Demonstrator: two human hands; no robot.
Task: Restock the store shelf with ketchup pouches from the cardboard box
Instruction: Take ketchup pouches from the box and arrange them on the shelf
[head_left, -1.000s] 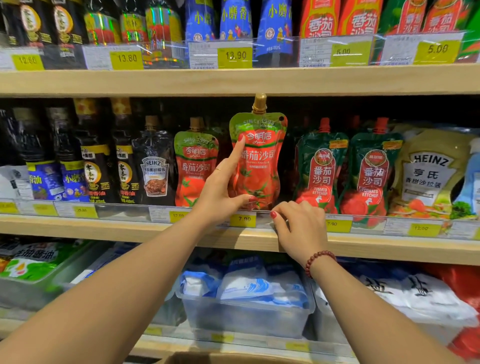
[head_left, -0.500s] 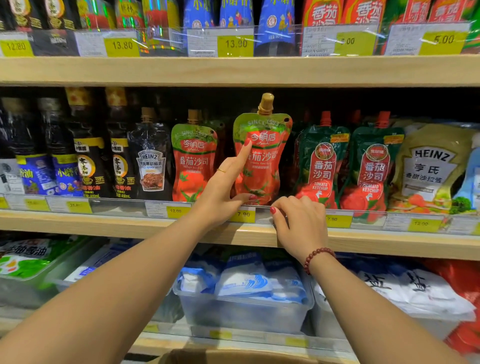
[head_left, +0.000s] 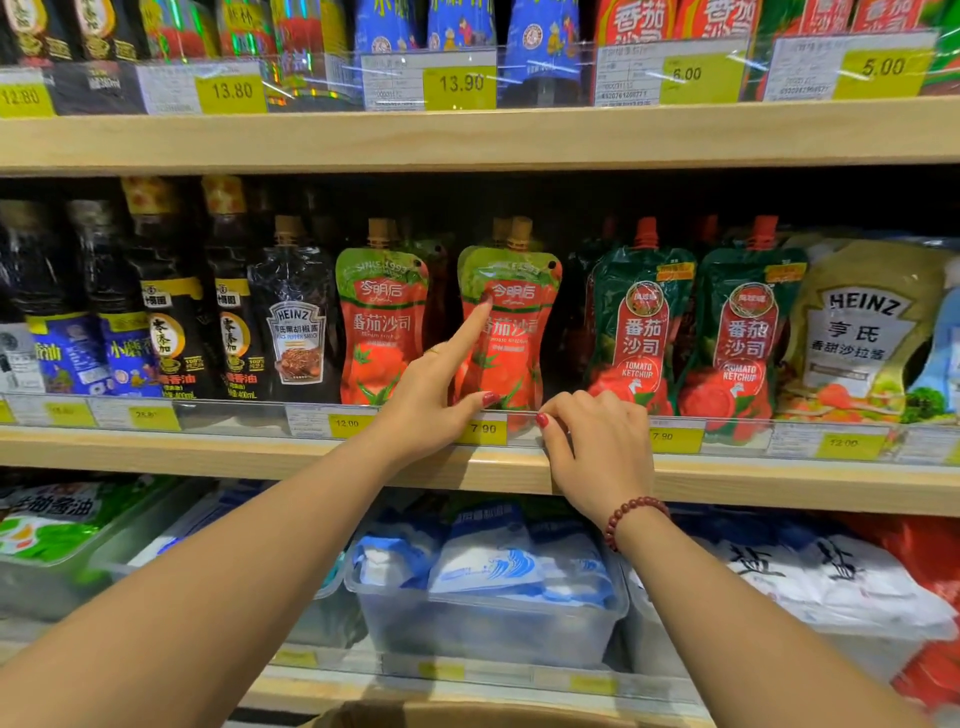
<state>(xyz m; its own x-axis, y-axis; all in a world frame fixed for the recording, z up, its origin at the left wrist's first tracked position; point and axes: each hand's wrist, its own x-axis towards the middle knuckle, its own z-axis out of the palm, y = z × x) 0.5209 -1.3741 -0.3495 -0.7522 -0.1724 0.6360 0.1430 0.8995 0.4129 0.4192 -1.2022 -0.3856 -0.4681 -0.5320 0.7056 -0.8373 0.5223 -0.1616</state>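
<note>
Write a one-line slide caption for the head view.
Left hand steadies a ketchup pouch upright on the shelf while the right hand rests at its edge.

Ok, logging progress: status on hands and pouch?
Left hand steadying ketchup pouch, forefinger up. Right hand on clear rail. Pouch upright, nothing blocking.

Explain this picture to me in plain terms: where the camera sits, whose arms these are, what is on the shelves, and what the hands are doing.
There is no machine here. The camera is worn on a person's head and looks forward and down, so both bare arms reach in from below. The left hand presses its forefinger against a red and green ketchup pouch standing on the middle shelf, thumb near its base. The right hand, with a bead bracelet on the wrist, grips the clear price rail and holds nothing else. Beside the pouch stand a matching pouch, dark sauce bottles and darker green ketchup pouches. A cardboard box edge shows at the bottom.
</note>
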